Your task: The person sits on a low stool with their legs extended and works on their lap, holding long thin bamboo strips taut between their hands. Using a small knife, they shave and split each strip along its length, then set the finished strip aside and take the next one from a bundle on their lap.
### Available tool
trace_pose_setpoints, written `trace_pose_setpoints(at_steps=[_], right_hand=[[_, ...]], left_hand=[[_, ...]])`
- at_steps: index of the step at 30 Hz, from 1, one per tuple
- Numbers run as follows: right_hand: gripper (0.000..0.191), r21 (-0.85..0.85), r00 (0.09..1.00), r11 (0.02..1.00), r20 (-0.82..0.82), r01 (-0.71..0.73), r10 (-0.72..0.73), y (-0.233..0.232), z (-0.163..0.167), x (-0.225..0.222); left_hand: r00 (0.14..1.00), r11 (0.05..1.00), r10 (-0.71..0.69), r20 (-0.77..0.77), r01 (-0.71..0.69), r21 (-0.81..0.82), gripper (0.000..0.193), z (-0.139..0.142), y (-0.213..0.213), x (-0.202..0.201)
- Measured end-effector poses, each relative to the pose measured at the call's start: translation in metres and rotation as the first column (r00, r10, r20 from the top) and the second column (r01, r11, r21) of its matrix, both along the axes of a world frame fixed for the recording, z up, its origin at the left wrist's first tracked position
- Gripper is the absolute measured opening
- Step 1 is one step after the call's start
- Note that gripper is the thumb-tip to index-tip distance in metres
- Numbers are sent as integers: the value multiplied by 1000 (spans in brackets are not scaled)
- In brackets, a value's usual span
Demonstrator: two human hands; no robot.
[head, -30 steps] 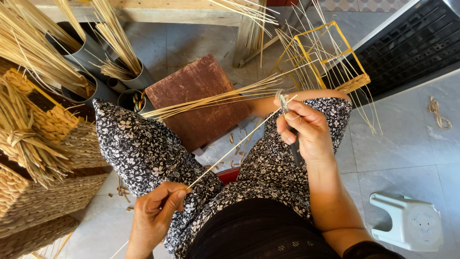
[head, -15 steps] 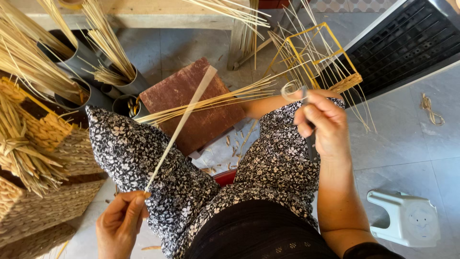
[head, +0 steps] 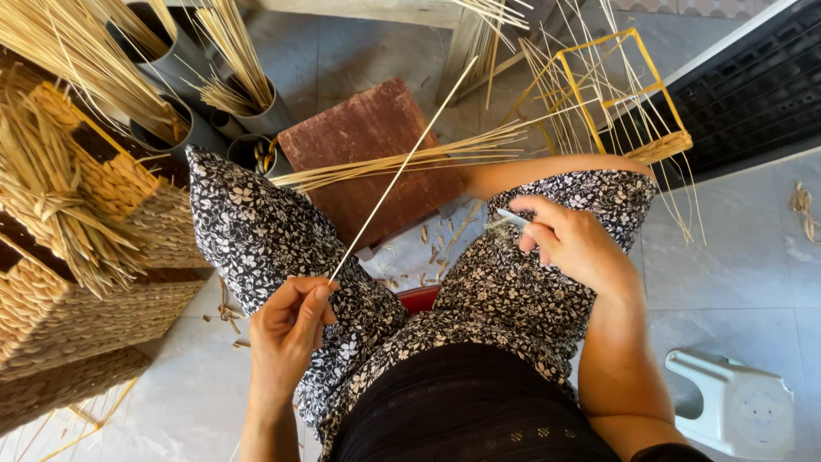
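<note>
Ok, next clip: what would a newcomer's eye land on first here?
Probably the long pale reed, running diagonally from the left hand up across the middle. Next, the right hand over the lap, gripping a small blade. Then the woven baskets stacked at the left edge and the yellow wire frame at upper right.

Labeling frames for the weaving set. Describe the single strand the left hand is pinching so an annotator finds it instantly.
Start at the reddish-brown board on the floor between the person's knees. One long pale strand crosses it diagonally, running from the left hand near the left knee up toward the wooden table leg. Unlike the bundle of strands lying nearly flat across the board, it stands alone, straight and steeply angled.
</note>
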State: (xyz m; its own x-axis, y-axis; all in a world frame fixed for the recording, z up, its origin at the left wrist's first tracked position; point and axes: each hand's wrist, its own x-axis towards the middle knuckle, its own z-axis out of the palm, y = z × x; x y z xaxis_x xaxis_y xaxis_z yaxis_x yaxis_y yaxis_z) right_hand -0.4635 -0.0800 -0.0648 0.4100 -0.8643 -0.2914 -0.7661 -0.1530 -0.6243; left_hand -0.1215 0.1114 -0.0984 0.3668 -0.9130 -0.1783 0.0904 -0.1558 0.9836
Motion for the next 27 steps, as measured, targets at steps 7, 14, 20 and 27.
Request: trace_pose_setpoints(at_steps=[7,14,20,27], right_hand=[[26,-24,996,1000,-83,-16,14,1,-5,22],[41,-30,984,998,-170,-62,56,-4,-13,25],[24,56,969,998,-245,28,-14,-5,-25,34],[68,42,957,998,-288,45,-31,-8,-28,37]], left_hand=[[998,999,-47,29,47,-6,17,1,-7,-11],[997,998,-62,39,61,22,17,2,-13,-16],[988,995,-95,119,91,37,16,2,-20,-22],[991,994,-98,86,93,64,16,1,-25,-27]])
